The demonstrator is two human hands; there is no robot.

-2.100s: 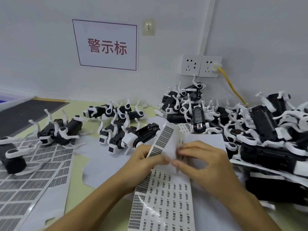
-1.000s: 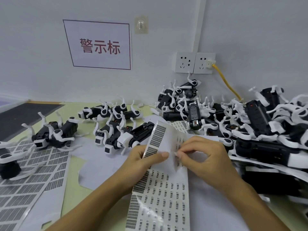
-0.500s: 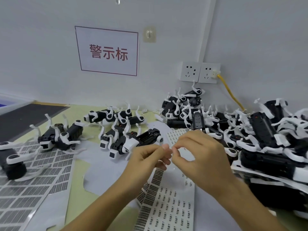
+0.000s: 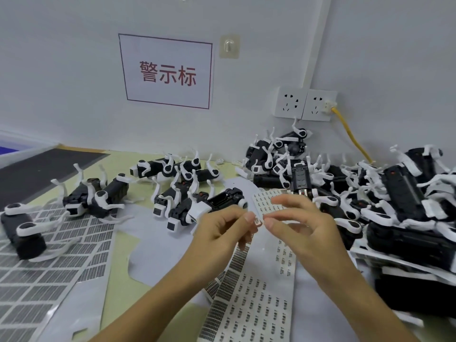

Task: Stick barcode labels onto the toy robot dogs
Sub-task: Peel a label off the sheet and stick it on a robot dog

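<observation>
Pinching one small barcode label point(image 4: 257, 221) between both hands above the label sheet point(image 4: 249, 304).

The left hand point(image 4: 222, 233) has its thumb and forefinger closed on the label's left edge, and the right hand point(image 4: 299, 233) nips the right edge with thumb and forefinger, its other fingers point(image 4: 283, 199) spread loosely above. The label hangs in the air between the two sets of fingertips, clear of the sheet, which lies flat on the worktop point(image 4: 121, 275) under the wrists. Just beyond the sheet's far left corner lies a toy robot dog point(image 4: 209, 208) on its side, with more dogs behind it. Right of the sheet rises a heap of robot dogs point(image 4: 370, 193); left of it lies another sheet of larger labels point(image 4: 49, 267).
</observation>
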